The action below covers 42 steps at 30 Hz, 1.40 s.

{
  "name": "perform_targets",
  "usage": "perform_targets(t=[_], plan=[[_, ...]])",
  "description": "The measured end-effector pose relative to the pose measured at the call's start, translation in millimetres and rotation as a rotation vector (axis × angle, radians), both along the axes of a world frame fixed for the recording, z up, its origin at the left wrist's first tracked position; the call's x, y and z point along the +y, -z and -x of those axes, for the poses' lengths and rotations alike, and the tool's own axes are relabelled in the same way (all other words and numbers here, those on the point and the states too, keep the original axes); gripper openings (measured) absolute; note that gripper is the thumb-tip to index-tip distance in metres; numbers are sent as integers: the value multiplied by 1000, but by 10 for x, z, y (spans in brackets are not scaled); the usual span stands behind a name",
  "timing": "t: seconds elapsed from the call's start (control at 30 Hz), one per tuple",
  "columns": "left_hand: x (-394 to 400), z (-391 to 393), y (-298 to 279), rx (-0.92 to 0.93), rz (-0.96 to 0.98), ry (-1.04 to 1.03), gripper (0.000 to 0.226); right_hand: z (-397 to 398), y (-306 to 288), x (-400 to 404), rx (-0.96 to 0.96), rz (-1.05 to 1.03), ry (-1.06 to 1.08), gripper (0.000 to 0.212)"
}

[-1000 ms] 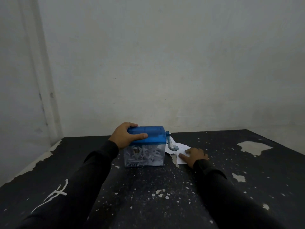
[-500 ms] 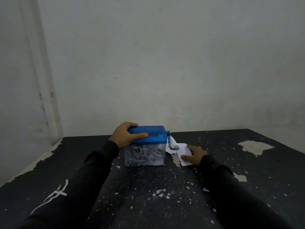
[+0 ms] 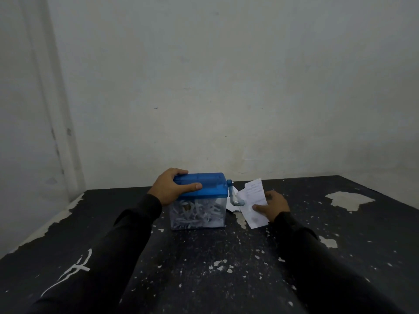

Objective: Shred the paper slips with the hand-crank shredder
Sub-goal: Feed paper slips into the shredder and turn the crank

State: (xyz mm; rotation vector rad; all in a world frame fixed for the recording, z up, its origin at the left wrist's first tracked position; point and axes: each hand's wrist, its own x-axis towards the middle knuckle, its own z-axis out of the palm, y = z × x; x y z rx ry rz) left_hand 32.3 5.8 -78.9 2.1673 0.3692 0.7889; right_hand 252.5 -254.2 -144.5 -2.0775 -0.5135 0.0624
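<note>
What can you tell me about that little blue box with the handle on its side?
The hand-crank shredder is a small box standing upright on the dark, flaking table. Its lid looks like blue translucent plastic; the clear bin below holds white paper shreds. A pale crank hangs from its right side. The left hand grips the lid's left end.

Your arms are both covered in long black sleeves that run down to the wrists, fitting closely. Your left sleeve [image 3: 95, 257] carries a thin white marking on the forearm, a slanted stroke crossed by shorter lines, like a stylised logo. Your right sleeve [image 3: 317, 264] is plain black. Your left hand [image 3: 169, 188] and right hand [image 3: 275, 205] are bare, without gloves.
</note>
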Motion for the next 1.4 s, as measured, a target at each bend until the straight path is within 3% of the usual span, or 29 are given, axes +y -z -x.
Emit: perform_targets(t=[0.1,0.27,0.47,0.57,0.63,0.67,0.77,0.83,1.03,1.17,1.27,1.4], plan=[[-7,19,-7,-3,14,10,89,18,1,1,20,8,-28,42],[-47,28,-29,1,20,4,84,38,-3,-24,33,-40,-58,40],[-52,49,-91,92,-44,15,93,279,-367,-27,-132,-342,-93,22],[-23,71,-159,171,-232,-26,107,486,-734,59,-168,-501,-159,42],[-71,88,-216,111,-245,-3,94,586,-936,174,-188,-521,-206,54],[-121,93,-258,49,-209,27,78,640,-1018,255,-203,-515,-238,51],[-279,59,-427,-130,-12,139,36,763,-1203,552,-251,-464,-384,22],[-334,29,-523,-168,86,199,30,860,-1283,731,-250,-386,-485,17],[-231,-24,-528,-250,164,105,28,970,-1340,942,-293,-231,-646,25],[-104,12,-455,-266,108,22,20,831,-1278,755,-351,-152,-577,37],[-47,62,-416,-269,111,-4,19,611,-1143,491,-459,79,-531,56],[-9,83,-420,-224,96,-12,24,352,-957,178,-678,440,-552,61]])
